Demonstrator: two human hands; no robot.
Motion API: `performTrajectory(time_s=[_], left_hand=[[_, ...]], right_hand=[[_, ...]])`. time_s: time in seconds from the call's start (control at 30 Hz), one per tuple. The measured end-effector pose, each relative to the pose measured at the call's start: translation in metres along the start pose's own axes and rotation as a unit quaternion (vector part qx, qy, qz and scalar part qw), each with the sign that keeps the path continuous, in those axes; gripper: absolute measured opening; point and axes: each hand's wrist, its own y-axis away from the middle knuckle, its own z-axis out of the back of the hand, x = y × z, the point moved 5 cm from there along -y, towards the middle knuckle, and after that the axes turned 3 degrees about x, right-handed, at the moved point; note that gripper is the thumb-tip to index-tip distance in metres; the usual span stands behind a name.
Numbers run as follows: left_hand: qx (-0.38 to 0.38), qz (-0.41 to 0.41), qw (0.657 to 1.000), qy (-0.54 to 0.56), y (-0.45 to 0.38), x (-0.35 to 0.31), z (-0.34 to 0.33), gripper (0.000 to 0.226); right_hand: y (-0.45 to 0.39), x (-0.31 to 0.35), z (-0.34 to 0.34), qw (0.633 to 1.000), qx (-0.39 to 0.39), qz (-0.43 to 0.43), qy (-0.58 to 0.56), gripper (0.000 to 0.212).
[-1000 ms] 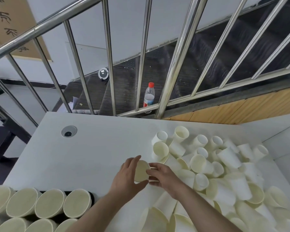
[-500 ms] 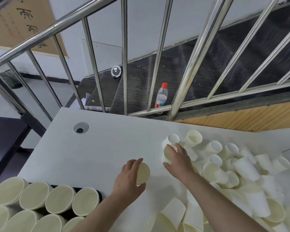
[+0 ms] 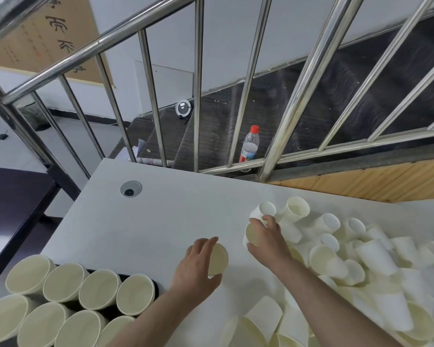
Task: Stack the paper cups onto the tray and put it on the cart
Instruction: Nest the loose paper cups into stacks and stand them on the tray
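Several upright stacks of paper cups (image 3: 99, 289) stand on a black tray (image 3: 156, 288) at the lower left of the white table (image 3: 161, 221). My left hand (image 3: 197, 266) grips a paper cup (image 3: 218, 259), its mouth facing right. My right hand (image 3: 266, 236) holds another paper cup (image 3: 252, 234) at the left edge of a big heap of loose cups (image 3: 348, 259) lying on their sides at the right. The two hands are a little apart. No cart is in view.
A steel stair railing (image 3: 296, 101) rises right behind the table's far edge. A plastic bottle with a red cap (image 3: 249, 144) stands on the stairs beyond it. A round cable grommet (image 3: 130, 188) sits in the tabletop at the left.
My right hand left the cup in my left hand, reached into the heap and took hold of another cup. My left hand stayed put with its cup. The camera moved closer.
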Motion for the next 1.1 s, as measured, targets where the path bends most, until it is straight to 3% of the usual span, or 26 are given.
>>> performTrajectory(time_s=[0.33,0.7,1.1], left_hand=[[-0.025,-0.039,0.999,-0.016,0.037,-0.033,0.006,0.073],[-0.077,-0.037,0.996,-0.004,0.144,-0.052,0.012,0.07],[-0.103,-0.079,0.991,0.024,0.189,-0.025,0.029,0.071]], right_hand=[[0.082,0.01,0.008,0.993,-0.039,0.08,-0.075,0.064],[0.186,0.023,0.003,0.979,-0.084,0.147,-0.117,0.067],[0.239,0.057,-0.018,0.977,-0.103,0.136,-0.129,0.066]])
